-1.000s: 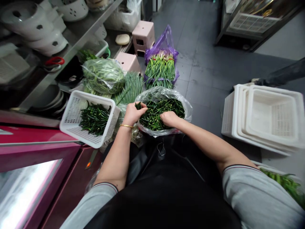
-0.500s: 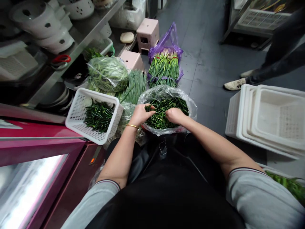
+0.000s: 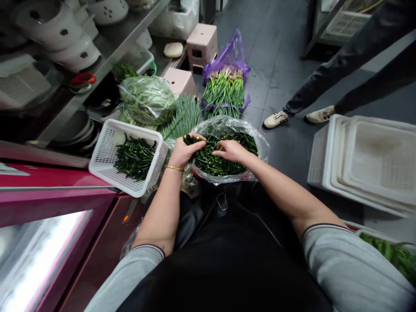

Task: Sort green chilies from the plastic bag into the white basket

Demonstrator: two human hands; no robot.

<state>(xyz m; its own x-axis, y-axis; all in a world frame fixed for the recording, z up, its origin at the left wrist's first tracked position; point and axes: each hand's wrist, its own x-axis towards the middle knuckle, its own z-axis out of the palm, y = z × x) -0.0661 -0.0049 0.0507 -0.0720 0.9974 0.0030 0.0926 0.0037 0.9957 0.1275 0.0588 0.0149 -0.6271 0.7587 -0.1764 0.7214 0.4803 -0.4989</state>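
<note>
In front of my lap stands a clear plastic bag (image 3: 260,138), its mouth wide around a heap of green chili peppers (image 3: 214,164). At the bag's left edge, my left hand (image 3: 182,151) is closed around a few dark green chili peppers (image 3: 191,138), with a thin gold bangle on the wrist. My right hand (image 3: 232,151) is over the heap in the bag, thumb and fingers apart; whether its fingertips touch a pepper is hard to see. To the left, a white perforated basket (image 3: 101,162) holds more green chili peppers (image 3: 136,157), tilted towards me.
Beyond the bag lie a purple bag (image 3: 238,47) of bundled green stalks (image 3: 225,91) and pink stools (image 3: 202,43). Nested white baskets (image 3: 325,151) stand at right. Another person's legs (image 3: 325,82) are close behind them. A shelf (image 3: 107,60) and red cabinet (image 3: 65,182) flank the left.
My left hand has shifted left with chili peppers in it. My right hand has loosened and moved slightly left. The other person has stepped closer, one foot now nearer the bag.
</note>
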